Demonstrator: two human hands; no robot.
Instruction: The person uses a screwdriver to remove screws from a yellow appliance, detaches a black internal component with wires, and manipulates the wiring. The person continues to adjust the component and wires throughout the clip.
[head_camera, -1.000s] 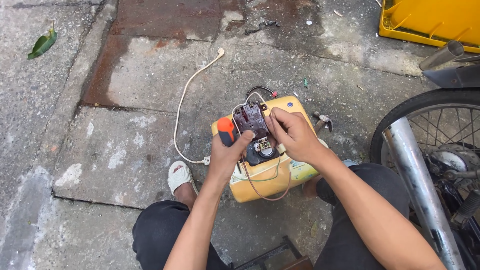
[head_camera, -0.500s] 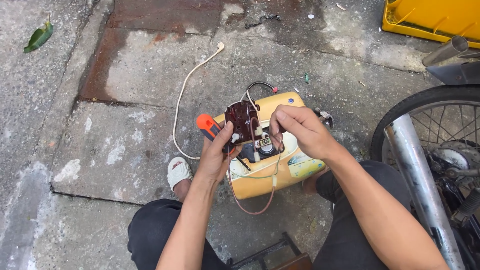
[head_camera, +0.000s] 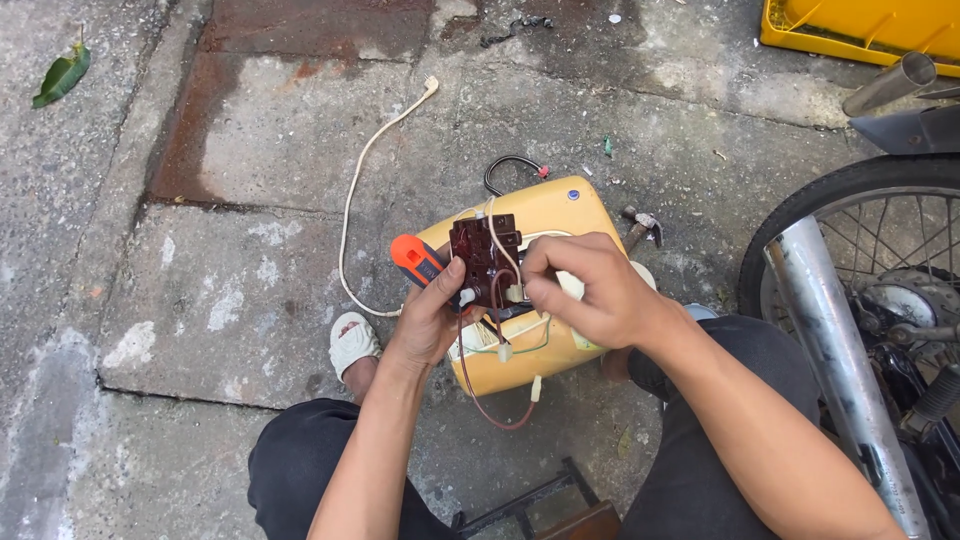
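Head view: since the earlier frames the dark red switch block has risen clear above the yellow appliance casing. The left hand grips the block together with an orange-handled screwdriver, fingers curled around both. The right hand pinches a white wire at the block's side. A white cord lies on the concrete.

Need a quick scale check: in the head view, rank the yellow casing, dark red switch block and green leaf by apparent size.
1. yellow casing
2. dark red switch block, held up nearer the camera, so its true size is unsure
3. green leaf
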